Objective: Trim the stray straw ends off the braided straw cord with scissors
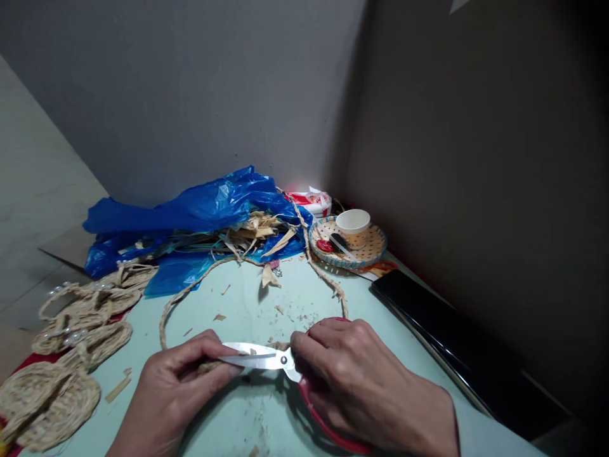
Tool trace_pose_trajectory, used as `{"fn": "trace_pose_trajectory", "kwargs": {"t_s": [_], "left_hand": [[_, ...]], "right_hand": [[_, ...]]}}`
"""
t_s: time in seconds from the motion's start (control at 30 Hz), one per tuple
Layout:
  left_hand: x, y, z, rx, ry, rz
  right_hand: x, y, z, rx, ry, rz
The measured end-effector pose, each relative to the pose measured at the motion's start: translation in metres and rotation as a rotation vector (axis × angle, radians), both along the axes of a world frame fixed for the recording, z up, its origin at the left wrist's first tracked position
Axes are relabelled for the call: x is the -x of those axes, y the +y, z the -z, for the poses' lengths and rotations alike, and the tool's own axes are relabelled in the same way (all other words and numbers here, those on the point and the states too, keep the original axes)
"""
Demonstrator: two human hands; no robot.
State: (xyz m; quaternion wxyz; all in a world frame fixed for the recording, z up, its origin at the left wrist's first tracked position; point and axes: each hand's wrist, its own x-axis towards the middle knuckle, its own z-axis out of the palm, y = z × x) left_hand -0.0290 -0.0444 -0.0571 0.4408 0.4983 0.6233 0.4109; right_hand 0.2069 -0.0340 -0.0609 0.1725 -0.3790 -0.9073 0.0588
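My right hand (366, 374) grips a pair of scissors (259, 360) with red handles. Their silver blades point left, nearly closed, and meet the fingertips of my left hand (178, 384). Between thumb and forefinger, that hand pinches a length of straw cord, mostly hidden by the fingers and blades. A long twisted straw cord (172, 304) curves across the pale green tabletop (247, 298) beyond the hands. Another stretch of cord (323, 273) runs from the back towards my right hand. Whether these join the pinched piece is hidden.
A blue plastic bag (190, 209) with dry husks (259, 228) lies at the back. Several woven straw sandals (52, 403) line the left edge. A woven tray (375, 251) bears a paper cup (353, 228). A long black object (442, 330) lies along the right. Straw scraps (118, 388) are scattered about.
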Motion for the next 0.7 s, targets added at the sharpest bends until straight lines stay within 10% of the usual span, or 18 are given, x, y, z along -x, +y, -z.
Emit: {"fn": "trace_pose_trajectory", "kwargs": {"t_s": [0.7], "left_hand": [[0.0012, 0.0011, 0.002, 0.047, -0.011, 0.085]], "right_hand": [[-0.0001, -0.0002, 0.0031, -0.065, -0.035, -0.012]]}}
